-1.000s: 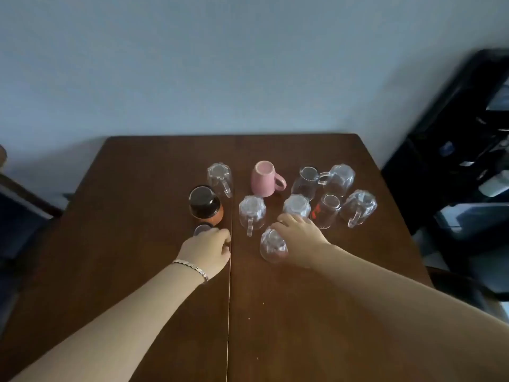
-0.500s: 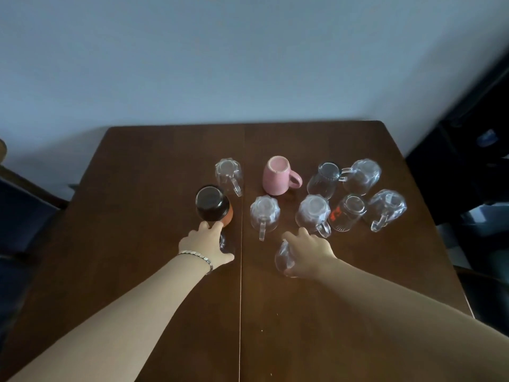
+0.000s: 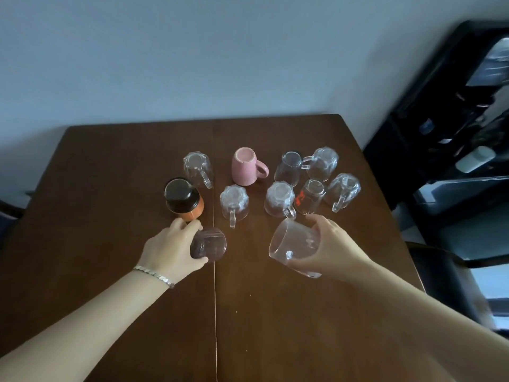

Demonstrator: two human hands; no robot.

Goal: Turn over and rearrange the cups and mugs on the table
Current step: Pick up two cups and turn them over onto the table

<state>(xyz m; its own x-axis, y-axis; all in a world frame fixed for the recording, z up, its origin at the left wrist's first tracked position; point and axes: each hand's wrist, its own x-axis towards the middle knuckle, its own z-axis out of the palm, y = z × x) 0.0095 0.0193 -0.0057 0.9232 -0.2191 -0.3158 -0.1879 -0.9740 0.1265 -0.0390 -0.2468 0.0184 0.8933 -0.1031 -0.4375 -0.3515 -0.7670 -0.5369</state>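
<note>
Tipping two glasses at once, a person works at the near edge of a cluster on a brown wooden table [image 3: 303,312]: the right hand [image 3: 334,245] grips a clear glass mug [image 3: 294,245] lifted and tilted on its side, apparently mid-turn, while the left hand [image 3: 170,246] clasps a small dark-tinted cup [image 3: 209,244] tilted likewise. Beyond them stand the rest, base up and seemingly awaiting their turn: an orange-and-black mug [image 3: 183,199], clear glass mugs [image 3: 234,202] and, farthest, a pink mug [image 3: 245,166]
</note>
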